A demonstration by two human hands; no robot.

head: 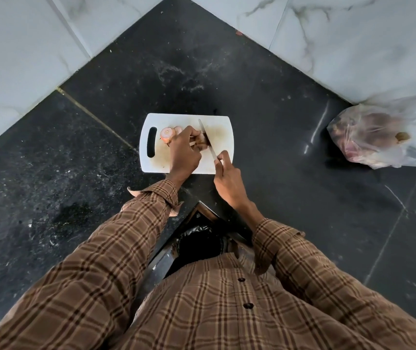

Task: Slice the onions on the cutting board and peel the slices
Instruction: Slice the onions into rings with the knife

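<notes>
Slicing onion (201,140): left hand (184,154) steadying, knife (206,137) in right hand (228,181)

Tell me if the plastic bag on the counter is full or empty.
Partly full. The plastic bag bulges with brownish lumps showing through it, lying on the counter. What they are is unclear.

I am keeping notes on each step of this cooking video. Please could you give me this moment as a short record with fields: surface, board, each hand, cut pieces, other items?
surface: black stone counter, corner by white marble-pattern wall tiles
board: white cutting board with a handle slot on its left side
left hand: left hand steadies the onion
right hand: right hand grips the knife, blade on the onion
cut pieces: onion pieces lie near the slot
other items: plastic bag on the counter at right, contents unclear
</notes>
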